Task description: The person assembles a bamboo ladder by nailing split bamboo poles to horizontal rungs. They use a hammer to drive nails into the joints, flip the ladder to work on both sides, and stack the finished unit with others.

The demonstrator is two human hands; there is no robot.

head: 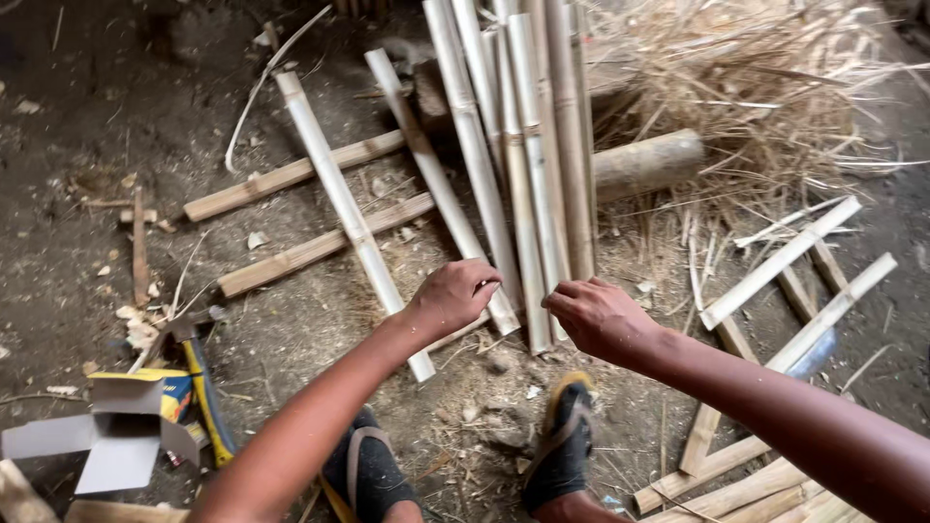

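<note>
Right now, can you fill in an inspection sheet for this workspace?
Surface: bare dirt floor, littered with chips and fibres.
Job's things: peeled bamboo poles lying side by side, their near ends at the hands.
Clutter: flat bamboo slats; open cardboard box; yellow-handled tool; short log; heap of dry shavings.
Grips: left hand and right hand hover over the pole ends, fingers curled; whether they pinch anything cannot be told.
Cables: nothing seen.
Surroundings: sandalled feet below the hands.
</note>
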